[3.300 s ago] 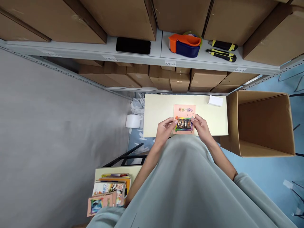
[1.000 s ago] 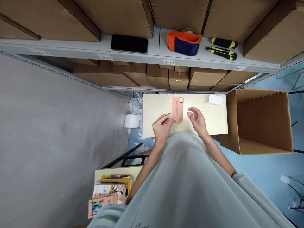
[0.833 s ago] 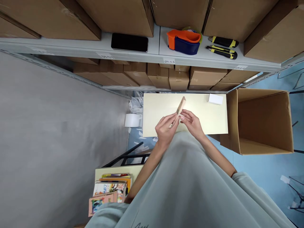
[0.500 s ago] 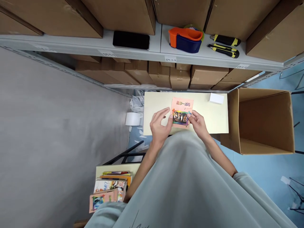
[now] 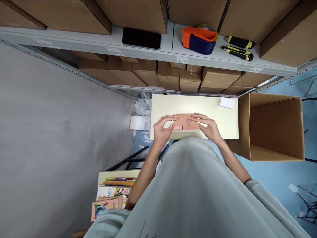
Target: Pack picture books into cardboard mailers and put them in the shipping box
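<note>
A thin pink book (image 5: 184,122) lies sideways between my hands, over the pale table (image 5: 163,105). Its plain back cover faces up, with small print and a red-edged white label at the lower left. My left hand (image 5: 163,127) grips the left end, fingers over the top edge and thumb below. On the other end, my right hand (image 5: 209,127) holds it in the same way, fingertips on the cover. A small white box (image 5: 226,102) sits at the table's far right corner.
An open cardboard box (image 5: 274,129) stands right of the table. Ahead, a shelf (image 5: 148,54) bears a phone (image 5: 141,38), a tape dispenser (image 5: 199,40), utility knives (image 5: 239,48) and cartons. Stacked books (image 5: 111,195) lie at lower left; a white roll (image 5: 137,122) is beside the table.
The book has been flipped from its illustrated front cover to its back and turned from upright to sideways. My left hand, loosely spread before, now grips its left end.
</note>
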